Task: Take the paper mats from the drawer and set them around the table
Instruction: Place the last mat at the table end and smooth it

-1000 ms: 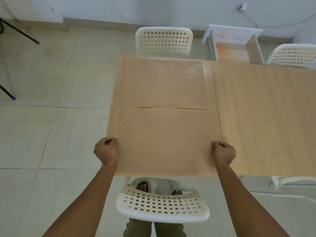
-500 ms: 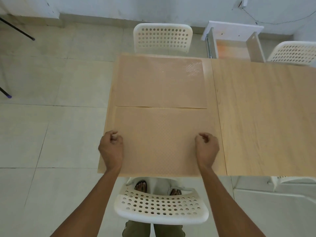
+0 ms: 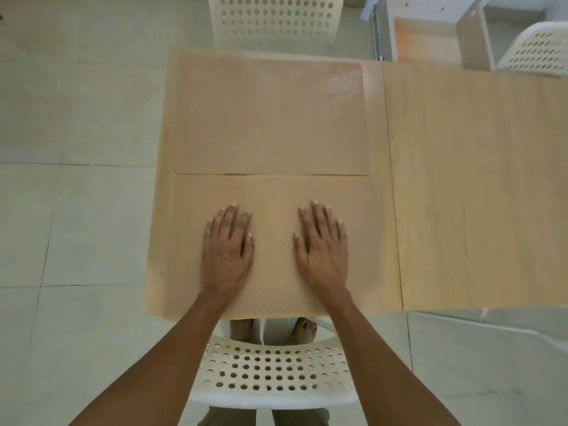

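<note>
Two tan paper mats lie flat on the left half of the wooden table [image 3: 479,186]. The far mat [image 3: 267,118] lies by the far edge. The near mat [image 3: 273,192] reaches the near edge, its far side meeting the far mat. My left hand [image 3: 227,250] and my right hand [image 3: 322,247] rest palm down on the near mat with fingers spread, holding nothing. The open drawer [image 3: 430,38] stands beyond the table at the top right; its floor looks bare.
A white perforated chair [image 3: 273,376] stands between me and the table's near edge. Another white chair [image 3: 273,20] is at the far side, a third [image 3: 538,47] at the top right. Tiled floor lies to the left.
My hands let go of the near mat's side edges, moved inward and now lie open and flat on its middle. The view has tilted down, closer to the table.
</note>
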